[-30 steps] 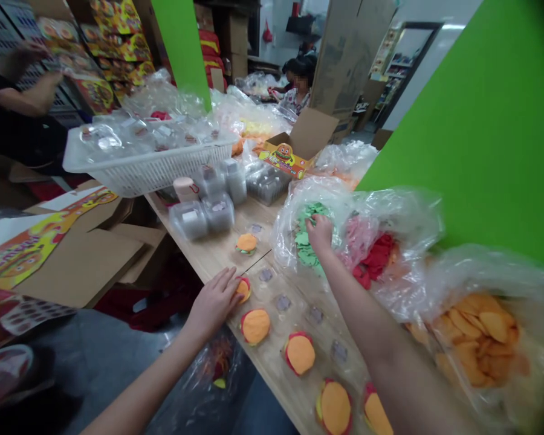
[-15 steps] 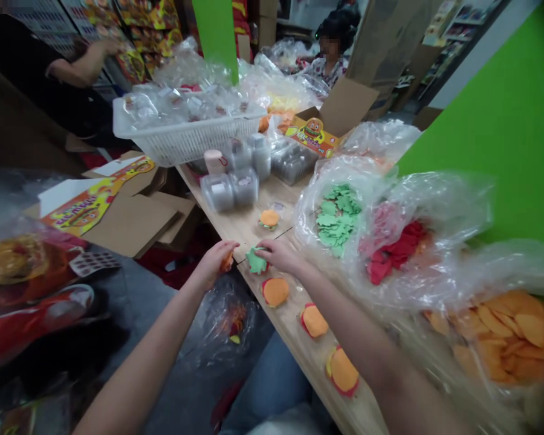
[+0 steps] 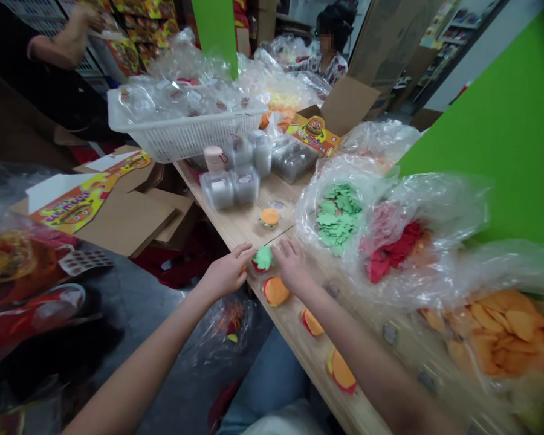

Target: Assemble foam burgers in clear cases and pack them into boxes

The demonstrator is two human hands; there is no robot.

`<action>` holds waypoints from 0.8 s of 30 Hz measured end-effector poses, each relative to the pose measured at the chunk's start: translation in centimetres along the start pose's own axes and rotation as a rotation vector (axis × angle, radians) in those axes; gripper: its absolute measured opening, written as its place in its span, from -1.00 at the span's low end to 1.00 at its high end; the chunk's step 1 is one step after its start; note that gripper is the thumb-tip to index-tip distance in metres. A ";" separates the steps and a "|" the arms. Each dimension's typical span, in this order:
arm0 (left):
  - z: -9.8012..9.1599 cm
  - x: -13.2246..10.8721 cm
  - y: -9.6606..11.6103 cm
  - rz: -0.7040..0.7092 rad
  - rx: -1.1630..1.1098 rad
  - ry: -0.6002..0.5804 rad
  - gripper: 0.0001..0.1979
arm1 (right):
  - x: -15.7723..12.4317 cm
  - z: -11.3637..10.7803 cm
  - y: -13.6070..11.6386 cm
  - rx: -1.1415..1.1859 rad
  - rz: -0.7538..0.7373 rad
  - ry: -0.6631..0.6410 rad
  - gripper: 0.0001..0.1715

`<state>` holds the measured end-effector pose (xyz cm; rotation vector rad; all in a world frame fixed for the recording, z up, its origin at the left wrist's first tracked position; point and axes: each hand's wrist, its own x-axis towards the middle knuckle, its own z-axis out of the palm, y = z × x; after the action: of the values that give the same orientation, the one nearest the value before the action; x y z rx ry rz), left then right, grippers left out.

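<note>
A green lettuce-shaped piece (image 3: pixel 263 257) lies on a red piece (image 3: pixel 259 267) near the table's edge. Close on its left is my left hand (image 3: pixel 225 273), fingers curled, with a sliver of orange showing beneath; most of that orange piece is hidden. My right hand (image 3: pixel 292 266) is at the stack's right side, its fingers extended and slightly apart, fingertips beside the green piece. Stacked toy burgers topped by orange rounds run along the edge: one (image 3: pixel 276 291) just nearer me, another (image 3: pixel 343 370) closer in. One more burger (image 3: pixel 269 217) sits beyond my hands.
Plastic bags of green pieces (image 3: pixel 340 217), red pieces (image 3: pixel 396 249) and orange rounds (image 3: pixel 508 332) line the right side. Clear containers (image 3: pixel 231 190) and a white basket (image 3: pixel 194 136) stand at the back. Cardboard boxes (image 3: pixel 131 220) are left of the table. Two other people are nearby.
My left hand has moved right, up to the stack. The green piece now lies on the red piece slightly farther right, and my right hand's fingers have come off it.
</note>
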<state>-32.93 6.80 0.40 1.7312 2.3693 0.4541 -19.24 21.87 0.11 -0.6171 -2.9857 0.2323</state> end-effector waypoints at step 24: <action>0.9 2.2 0.9 -0.221 -0.742 0.171 -0.74 | -0.9 1.0 -0.4 -0.045 -0.148 0.098 -0.52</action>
<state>-32.57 9.30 -0.01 1.1124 2.0479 1.2783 -18.69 21.08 -0.85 -0.3962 -2.9311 0.1208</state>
